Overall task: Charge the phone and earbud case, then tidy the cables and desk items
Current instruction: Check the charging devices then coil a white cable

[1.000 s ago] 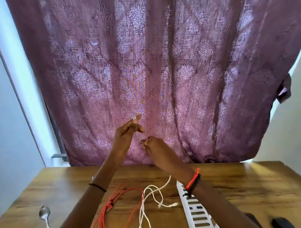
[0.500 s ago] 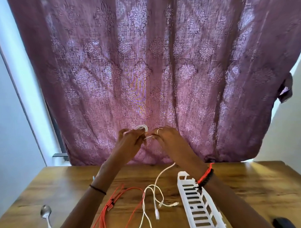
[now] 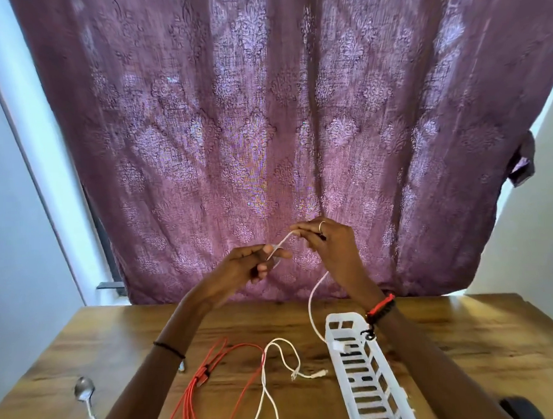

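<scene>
Your left hand (image 3: pixel 249 268) is raised above the table (image 3: pixel 461 344), thumb and forefinger pinched on one end of a thin white cable (image 3: pixel 280 244), the other fingers curled under. Your right hand (image 3: pixel 331 243) sits a little higher and just beside it, fingertips closed on the same cable farther along, so a short stretch runs taut and slanted between the two hands. A ring shows on one right finger, and a red and black bracelet (image 3: pixel 379 309) circles that wrist.

From your right hand the cable drops in a loose curve toward the table, its lower end reaching the left wall of a white slotted tray (image 3: pixel 344 316); you cannot tell whether it touches.

A second white cable (image 3: pixel 264 371) lies looped on the wood left of the tray, one plug pointing at it. A red cable (image 3: pixel 203 375) lies just beside that, partly overlapping it. A spoon (image 3: pixel 84 393) rests near the left edge, well apart from the cables. A dark object (image 3: pixel 523 407) sits at the lower right corner, too cropped to identify. A purple patterned curtain (image 3: pixel 266 131) hangs behind the table.
</scene>
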